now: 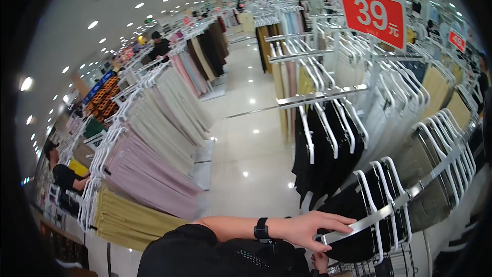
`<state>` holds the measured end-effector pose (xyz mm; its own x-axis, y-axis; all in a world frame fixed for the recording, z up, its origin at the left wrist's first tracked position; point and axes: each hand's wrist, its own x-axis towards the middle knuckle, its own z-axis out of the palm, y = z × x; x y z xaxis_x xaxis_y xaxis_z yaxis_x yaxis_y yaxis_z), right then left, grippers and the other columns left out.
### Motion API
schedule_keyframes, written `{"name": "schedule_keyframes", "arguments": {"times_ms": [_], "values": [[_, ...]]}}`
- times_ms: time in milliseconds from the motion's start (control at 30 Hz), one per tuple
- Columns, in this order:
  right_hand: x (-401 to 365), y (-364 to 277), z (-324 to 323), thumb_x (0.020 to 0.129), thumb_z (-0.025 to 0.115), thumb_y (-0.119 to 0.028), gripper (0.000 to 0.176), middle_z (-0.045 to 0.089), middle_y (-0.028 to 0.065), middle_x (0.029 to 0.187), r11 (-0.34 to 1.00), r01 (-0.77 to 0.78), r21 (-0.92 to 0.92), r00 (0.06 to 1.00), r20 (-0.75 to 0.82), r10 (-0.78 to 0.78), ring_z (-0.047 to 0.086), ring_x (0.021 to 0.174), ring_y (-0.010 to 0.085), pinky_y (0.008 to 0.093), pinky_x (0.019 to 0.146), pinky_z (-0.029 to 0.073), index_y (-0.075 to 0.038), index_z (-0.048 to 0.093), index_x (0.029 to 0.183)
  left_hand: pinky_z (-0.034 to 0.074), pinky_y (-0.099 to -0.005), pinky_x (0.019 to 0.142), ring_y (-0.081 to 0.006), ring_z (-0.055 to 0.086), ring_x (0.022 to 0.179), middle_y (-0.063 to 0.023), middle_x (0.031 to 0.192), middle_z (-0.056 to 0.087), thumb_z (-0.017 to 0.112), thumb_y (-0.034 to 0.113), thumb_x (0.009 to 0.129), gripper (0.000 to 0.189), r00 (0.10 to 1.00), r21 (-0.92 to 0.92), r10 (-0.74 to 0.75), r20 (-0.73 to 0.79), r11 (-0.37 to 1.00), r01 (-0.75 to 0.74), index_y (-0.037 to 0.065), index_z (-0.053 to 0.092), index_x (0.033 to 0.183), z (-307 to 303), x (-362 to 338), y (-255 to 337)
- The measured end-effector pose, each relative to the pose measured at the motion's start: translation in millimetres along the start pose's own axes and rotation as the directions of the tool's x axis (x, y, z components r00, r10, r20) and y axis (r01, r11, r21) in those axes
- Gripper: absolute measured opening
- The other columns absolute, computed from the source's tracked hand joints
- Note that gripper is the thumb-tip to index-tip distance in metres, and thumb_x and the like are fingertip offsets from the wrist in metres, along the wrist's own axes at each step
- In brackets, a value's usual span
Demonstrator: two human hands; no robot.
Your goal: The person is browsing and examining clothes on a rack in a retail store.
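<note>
My left hand [312, 228], with a black watch [262, 230] on its wrist, lies at the near end of a metal display rail [365, 223]. Its fingers are stretched out over the rail and the thumb is apart. Black garments on white hangers [370, 202] hang from this rail, just right of the hand. My right hand [320, 261] shows just below, small and partly cut off, with curled fingers beside dark fabric. What it holds, if anything, cannot be made out.
Racks of pants [148, 164] line the left; more garments on metal arms [323, 96] stand right. A tiled aisle [246, 143] runs between them. A red and white price sign [373, 15] hangs upper right. A person in black [64, 177] is at far left, another [159, 46] farther back.
</note>
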<state>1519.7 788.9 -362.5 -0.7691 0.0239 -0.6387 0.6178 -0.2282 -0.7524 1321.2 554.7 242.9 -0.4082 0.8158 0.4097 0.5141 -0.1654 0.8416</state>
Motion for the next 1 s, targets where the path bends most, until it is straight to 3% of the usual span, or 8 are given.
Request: {"name": "schedule_keyframes", "arguments": {"times_ms": [100,200,467,733,833,900,933,1000], "values": [[-0.3,-16.6,17.2,0.105,0.073,-0.024,0.022,0.077,0.0081,0.094,0.995,-0.067,-0.076,0.995,-0.083,0.061,0.076,0.081,0.0210,0.0354,0.063,0.057,-0.003,0.075,0.110,0.053,-0.0445,0.114,-0.0339,0.061,0.144,-0.0149,0.170,0.050,0.082,0.017,0.088,0.069,0.998,-0.070,-0.050,0.023,0.996,0.051,0.013,0.062,0.154,-0.3,-1.0,5.5],[9.0,4.4,3.9,0.107,0.052,-0.046,0.047,0.071,0.0129,0.079,0.963,-0.205,0.176,0.935,-0.255,0.246,0.064,0.069,0.0300,0.0474,0.070,0.050,-0.007,0.073,0.090,0.053,-0.0446,0.115,-0.0344,0.061,0.144,-0.0155,0.169,0.051,0.082,0.019,0.088,0.069,0.999,-0.039,-0.026,0.020,0.999,0.027,0.013,0.062,0.154,-1.6,0.4,2.8],[6.8,-47.8,28.5,0.105,0.060,-0.040,0.039,0.074,0.0111,0.083,0.983,-0.184,0.007,0.923,-0.342,0.175,0.068,0.073,0.0263,0.0439,0.070,0.054,-0.006,0.076,0.097,0.052,-0.0458,0.114,-0.0405,0.062,0.138,-0.0216,0.156,0.059,0.090,0.023,0.083,0.091,0.983,0.047,0.075,0.169,0.995,-0.084,0.007,0.049,0.163,-28.4,7.6,7.9],[6.0,-86.1,76.5,0.103,0.068,-0.035,0.032,0.077,0.0092,0.086,0.963,-0.114,-0.246,0.948,-0.315,0.032,0.072,0.077,0.0226,0.0404,0.071,0.057,-0.005,0.079,0.103,0.056,-0.0494,0.102,-0.0434,0.067,0.124,-0.0234,0.140,0.070,0.081,0.032,0.094,0.077,0.930,0.391,-0.366,0.045,0.863,0.321,0.007,0.051,0.161,-89.5,-86.7,-90.4],[0.6,-74.2,77.4,0.102,0.070,-0.033,0.030,0.078,0.0086,0.087,0.935,-0.086,-0.344,0.951,-0.307,-0.026,0.073,0.079,0.0212,0.0390,0.072,0.058,-0.005,0.080,0.106,0.054,-0.0516,0.109,-0.0439,0.067,0.127,-0.0258,0.138,0.071,0.074,0.033,0.098,0.061,0.763,0.369,-0.636,-0.114,0.686,0.627,0.002,0.062,0.149,-110.7,-194.4,-188.9],[-20.7,-53.3,76.6,0.101,0.072,-0.031,0.029,0.079,0.0081,0.088,0.910,-0.075,-0.408,0.944,-0.324,-0.068,0.074,0.080,0.0203,0.0382,0.072,0.059,-0.004,0.080,0.107,0.052,-0.0517,0.113,-0.0399,0.067,0.132,-0.0221,0.138,0.073,0.073,0.043,0.094,0.059,0.399,0.440,-0.884,-0.242,0.266,0.858,0.007,0.070,0.142,-102.8,-342.3,-288.8],[-35.4,-27.8,73.8,0.101,0.073,-0.031,0.028,0.079,0.0079,0.089,0.888,-0.076,-0.454,0.937,-0.337,-0.092,0.075,0.081,0.0199,0.0377,0.072,0.059,-0.004,0.080,0.108,0.052,-0.0508,0.113,-0.0405,0.067,0.130,-0.0229,0.137,0.073,0.072,0.046,0.095,0.057,0.185,0.389,-0.981,-0.056,0.150,0.909,0.008,0.073,0.137,-108.7,-427.3,-307.8],[-31.7,26.1,59.1,0.100,0.075,-0.029,0.028,0.080,0.0074,0.090,0.848,-0.024,-0.530,0.939,-0.302,-0.162,0.076,0.082,0.0189,0.0368,0.072,0.060,-0.004,0.081,0.110,0.056,-0.0523,0.107,-0.0402,0.071,0.124,-0.0231,0.132,0.075,0.070,0.044,0.097,0.051,0.019,0.459,-0.999,-0.028,0.004,0.889,0.010,0.075,0.135,-107.6,-487.9,-323.6]]}}
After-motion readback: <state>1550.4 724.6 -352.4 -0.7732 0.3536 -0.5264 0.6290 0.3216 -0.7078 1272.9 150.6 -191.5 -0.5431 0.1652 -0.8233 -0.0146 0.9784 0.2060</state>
